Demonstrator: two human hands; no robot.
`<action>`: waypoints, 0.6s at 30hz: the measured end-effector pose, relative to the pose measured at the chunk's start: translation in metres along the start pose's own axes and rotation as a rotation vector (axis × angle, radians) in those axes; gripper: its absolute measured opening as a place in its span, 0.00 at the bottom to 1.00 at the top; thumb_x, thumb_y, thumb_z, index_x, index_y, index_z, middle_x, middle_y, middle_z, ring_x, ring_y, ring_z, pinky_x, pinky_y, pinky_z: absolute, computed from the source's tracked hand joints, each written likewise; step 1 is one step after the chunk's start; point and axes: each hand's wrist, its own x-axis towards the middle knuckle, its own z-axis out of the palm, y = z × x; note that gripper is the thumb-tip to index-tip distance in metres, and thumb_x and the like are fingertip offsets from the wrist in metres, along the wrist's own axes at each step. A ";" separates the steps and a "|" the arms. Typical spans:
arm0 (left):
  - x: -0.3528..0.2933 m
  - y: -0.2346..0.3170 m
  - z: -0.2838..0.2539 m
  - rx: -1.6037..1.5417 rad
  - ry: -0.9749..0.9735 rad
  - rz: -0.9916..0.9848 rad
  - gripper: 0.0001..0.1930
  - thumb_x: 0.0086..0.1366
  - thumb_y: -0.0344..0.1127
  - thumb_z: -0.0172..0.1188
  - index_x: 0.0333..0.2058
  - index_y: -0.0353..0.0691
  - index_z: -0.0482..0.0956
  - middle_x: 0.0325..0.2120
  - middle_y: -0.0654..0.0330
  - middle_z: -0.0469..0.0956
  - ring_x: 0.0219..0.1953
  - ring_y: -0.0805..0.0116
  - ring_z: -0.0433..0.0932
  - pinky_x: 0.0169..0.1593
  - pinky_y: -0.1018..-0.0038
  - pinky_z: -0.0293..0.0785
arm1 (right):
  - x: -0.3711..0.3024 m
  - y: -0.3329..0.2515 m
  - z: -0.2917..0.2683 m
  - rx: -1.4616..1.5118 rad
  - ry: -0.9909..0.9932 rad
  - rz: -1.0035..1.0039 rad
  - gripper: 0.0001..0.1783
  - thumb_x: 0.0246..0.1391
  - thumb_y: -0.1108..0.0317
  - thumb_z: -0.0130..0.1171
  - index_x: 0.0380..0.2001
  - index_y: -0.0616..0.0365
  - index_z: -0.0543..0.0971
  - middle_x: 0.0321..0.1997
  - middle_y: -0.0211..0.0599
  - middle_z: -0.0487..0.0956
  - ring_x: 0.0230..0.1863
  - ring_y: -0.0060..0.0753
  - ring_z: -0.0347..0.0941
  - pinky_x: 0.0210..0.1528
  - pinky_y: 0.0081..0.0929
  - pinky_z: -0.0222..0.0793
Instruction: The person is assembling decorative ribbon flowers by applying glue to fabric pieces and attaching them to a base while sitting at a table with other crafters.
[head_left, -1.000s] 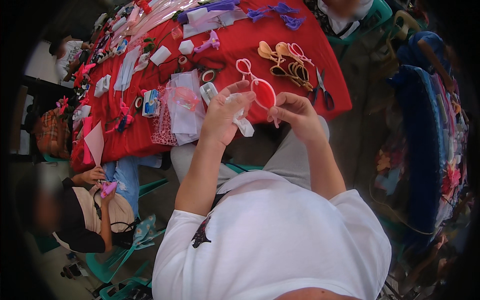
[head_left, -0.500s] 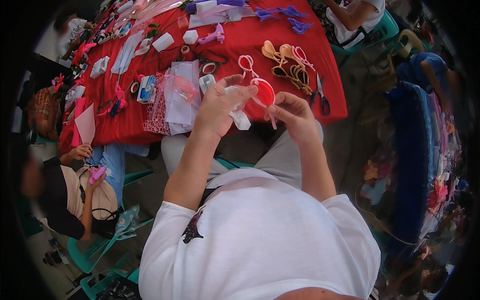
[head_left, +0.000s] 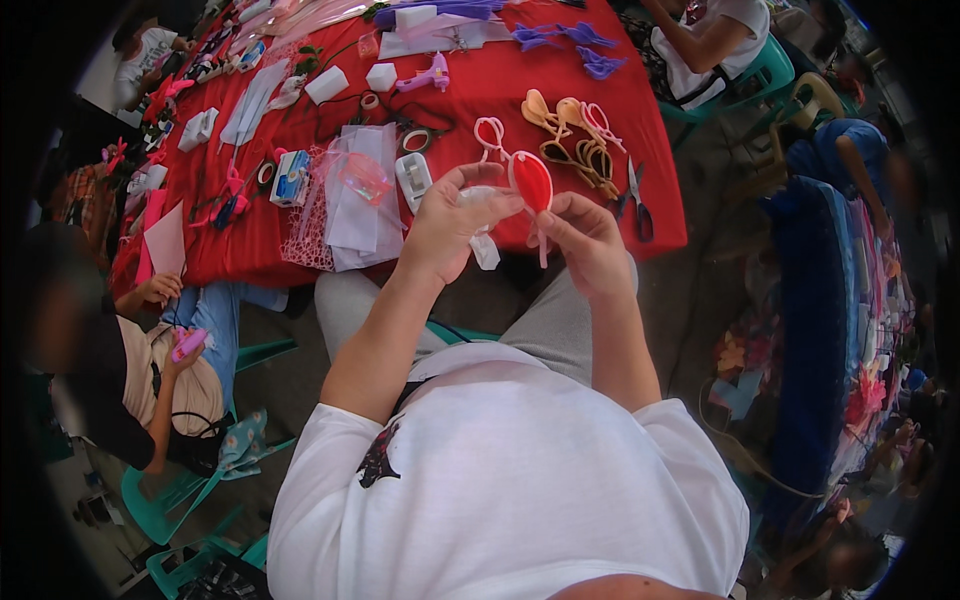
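Observation:
Between my hands is a petal-shaped loop of pink fuzzy wire, bright red inside its rim, with a short stem pointing down. My left hand pinches its left edge with thumb and fingertips. A crumpled white sheet, like tissue, hangs from the same hand. The fingers of my right hand close around the lower rim and stem. Just beyond lies another pink loop. Farther right are several tan and brown loops, and scissors lie near the table's right edge.
The red-covered table carries a pink glue gun, white blocks, tape rolls, a white tray, white sheets and purple loops. At left sits a person holding a pink tool.
The petal-shaped loop has turned to stand more upright, its red face showing wider. Both hands keep their grip. The whole view has shifted slightly.

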 end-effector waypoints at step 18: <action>-0.001 0.003 0.008 0.133 0.035 0.098 0.26 0.57 0.22 0.67 0.53 0.31 0.67 0.34 0.55 0.82 0.34 0.74 0.82 0.37 0.82 0.77 | -0.002 0.001 0.001 -0.037 0.031 -0.049 0.05 0.56 0.74 0.64 0.33 0.63 0.79 0.27 0.31 0.80 0.29 0.20 0.76 0.24 0.16 0.65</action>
